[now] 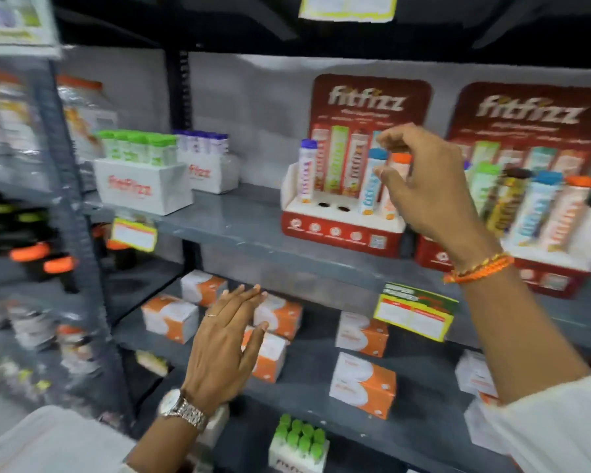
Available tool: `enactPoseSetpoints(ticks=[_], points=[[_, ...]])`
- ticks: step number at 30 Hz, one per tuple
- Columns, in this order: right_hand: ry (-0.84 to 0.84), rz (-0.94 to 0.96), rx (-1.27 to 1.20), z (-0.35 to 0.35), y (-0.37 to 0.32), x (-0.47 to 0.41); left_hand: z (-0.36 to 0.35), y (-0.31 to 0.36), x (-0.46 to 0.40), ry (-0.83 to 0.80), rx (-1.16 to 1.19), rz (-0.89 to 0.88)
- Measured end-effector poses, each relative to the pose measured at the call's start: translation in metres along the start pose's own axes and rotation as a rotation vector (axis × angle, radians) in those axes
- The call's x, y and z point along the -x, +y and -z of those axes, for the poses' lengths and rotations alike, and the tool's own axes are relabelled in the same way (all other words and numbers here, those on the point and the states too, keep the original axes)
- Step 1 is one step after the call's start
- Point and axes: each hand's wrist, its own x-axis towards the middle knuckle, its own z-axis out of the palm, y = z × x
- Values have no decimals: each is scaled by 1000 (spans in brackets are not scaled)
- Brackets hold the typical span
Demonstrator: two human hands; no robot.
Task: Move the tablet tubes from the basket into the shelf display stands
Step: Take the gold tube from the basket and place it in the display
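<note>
Head view: right hand (430, 186) fingers loosely spread at the orange-capped tube (394, 186) in the left display stand (342, 230), grasp undeterminable; left hand (229, 346) released, empty.

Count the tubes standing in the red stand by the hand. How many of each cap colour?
In the left display stand, beside the right hand:
Purple cap: 1
Blue cap: 1
Orange cap: 1
Total: 3 tubes, with 2 empty holes between them.
</note>
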Motion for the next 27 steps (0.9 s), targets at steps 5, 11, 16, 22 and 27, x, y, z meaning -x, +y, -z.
enactPoseSetpoints(ticks=[5,11,16,22,27], points=[[-172,162,-285,-112,-82,40,41,-48,115,-47,-119,301],[-659,215,-472,-263,-184,137,72,-64,270,-208,-256,723],[-1173,262,-540,-372,-245,242,84,-57,353,-334,-290,892],[-1641,263,-538,-449,-289,347,86,-62,395,-612,-292,949],[-1697,228,-524,-478,-315,384,82,-68,396,-725,-368,884]])
